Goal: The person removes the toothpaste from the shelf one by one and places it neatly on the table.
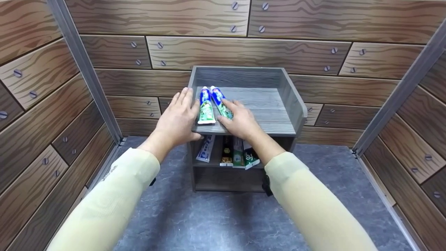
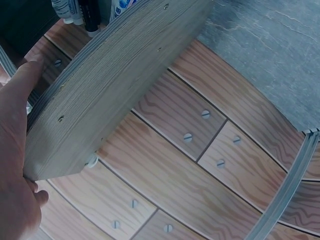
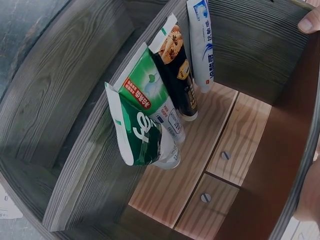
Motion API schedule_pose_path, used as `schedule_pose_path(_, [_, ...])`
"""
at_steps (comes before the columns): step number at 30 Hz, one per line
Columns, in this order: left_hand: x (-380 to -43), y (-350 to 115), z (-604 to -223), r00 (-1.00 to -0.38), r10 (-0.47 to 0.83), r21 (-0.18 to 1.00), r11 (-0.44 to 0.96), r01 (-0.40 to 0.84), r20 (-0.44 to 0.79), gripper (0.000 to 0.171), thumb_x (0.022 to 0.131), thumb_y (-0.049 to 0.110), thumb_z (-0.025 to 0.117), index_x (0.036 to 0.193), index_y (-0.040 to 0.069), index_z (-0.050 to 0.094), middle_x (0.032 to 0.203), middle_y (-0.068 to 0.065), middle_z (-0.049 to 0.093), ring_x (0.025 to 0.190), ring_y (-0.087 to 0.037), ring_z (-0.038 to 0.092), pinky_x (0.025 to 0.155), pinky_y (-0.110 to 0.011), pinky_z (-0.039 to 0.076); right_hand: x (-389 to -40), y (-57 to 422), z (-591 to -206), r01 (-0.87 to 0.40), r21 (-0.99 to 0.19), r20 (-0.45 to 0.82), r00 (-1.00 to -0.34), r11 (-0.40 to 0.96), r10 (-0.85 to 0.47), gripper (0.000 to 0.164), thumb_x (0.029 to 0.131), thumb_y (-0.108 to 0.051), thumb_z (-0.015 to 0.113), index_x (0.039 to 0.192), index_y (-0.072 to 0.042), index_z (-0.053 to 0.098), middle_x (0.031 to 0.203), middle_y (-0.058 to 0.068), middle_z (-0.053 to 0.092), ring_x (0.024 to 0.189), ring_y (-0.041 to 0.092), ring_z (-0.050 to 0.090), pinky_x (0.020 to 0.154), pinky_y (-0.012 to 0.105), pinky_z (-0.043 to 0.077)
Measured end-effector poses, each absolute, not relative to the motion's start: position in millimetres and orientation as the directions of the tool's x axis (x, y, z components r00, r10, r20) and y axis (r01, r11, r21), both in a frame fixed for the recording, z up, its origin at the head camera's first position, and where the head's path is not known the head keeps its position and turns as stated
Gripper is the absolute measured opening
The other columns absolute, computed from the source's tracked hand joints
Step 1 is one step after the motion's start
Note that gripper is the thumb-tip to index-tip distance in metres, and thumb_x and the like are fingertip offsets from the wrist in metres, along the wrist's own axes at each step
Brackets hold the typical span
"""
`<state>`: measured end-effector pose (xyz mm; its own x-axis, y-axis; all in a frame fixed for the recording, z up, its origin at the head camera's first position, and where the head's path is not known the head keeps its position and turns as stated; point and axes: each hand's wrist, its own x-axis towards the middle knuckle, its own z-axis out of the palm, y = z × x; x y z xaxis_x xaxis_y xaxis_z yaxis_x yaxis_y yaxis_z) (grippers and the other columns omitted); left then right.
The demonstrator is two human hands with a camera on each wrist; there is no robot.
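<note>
Head view angled down, wrist views close, all sharing shelf unit (image 1: 259, 101)

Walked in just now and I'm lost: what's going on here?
A person's right hand holds the near end of the right tube, on top of a small cabinet. The left hand rests on the cabinet's left side, next to the left tube. Both tubes lie with their caps toward the back. Four more tubes are in the compartment below.
</note>
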<state>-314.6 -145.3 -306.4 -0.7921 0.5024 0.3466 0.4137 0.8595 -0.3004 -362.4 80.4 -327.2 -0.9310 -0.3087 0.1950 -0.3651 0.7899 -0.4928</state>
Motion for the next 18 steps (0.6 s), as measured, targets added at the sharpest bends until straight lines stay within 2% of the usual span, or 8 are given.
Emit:
schedule_pose_path(5, [-314.3, -144.5, -307.0, -0.792, 0.502, -0.307, 0.859, 0.409, 0.348, 0.116, 0.074, 0.064, 0.089, 0.154, -0.009, 0.047, 0.162, -0.039, 0.031, 0.154, -0.052, 0.029, 0.129, -0.055, 0.025, -362.3, 80.8, -326.1, -0.377, -0.481, 0.187, -0.926, 0.792, -0.327, 0.068, 0.107, -0.044, 0.060, 0.167, -0.023, 0.037, 0.168, 0.015, 0.039, 0.156, 0.037, 0.032, 0.128, 0.052, 0.027])
schedule_pose_path(18, [-314.4, -144.1, -307.0, -0.796, 0.498, -0.314, 0.860, 0.402, 0.344, 0.115, 0.075, 0.064, 0.089, 0.154, -0.008, 0.047, 0.163, -0.039, 0.031, 0.154, -0.051, 0.029, 0.129, -0.055, 0.026, -361.5, 86.7, -325.7, -0.373, -0.555, 0.226, -0.928, 0.744, -0.296, 0.058, 0.103, -0.028, 0.065, 0.160, -0.024, 0.051, 0.161, 0.010, 0.051, 0.146, 0.032, 0.049, 0.121, 0.046, 0.040])
